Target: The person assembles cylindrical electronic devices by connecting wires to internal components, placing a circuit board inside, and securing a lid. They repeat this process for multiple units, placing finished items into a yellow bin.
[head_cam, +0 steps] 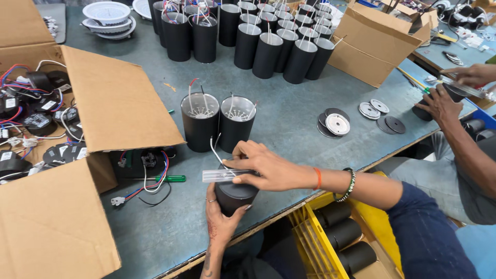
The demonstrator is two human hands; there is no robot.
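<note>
A large cardboard box (103, 111) at nine o'clock is filled with wired black driver units (39, 124). At six o'clock a black cylinder housing (233, 196) is gripped from below by the left hand (221, 219). A clear flat strip (223, 175) is pinched on top of it by the right hand (268, 168), fingers closed.

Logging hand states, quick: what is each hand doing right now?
Left hand: closed around the black cylinder housing from below.
Right hand: on top of the housing, pinching a clear plastic strip.
</note>
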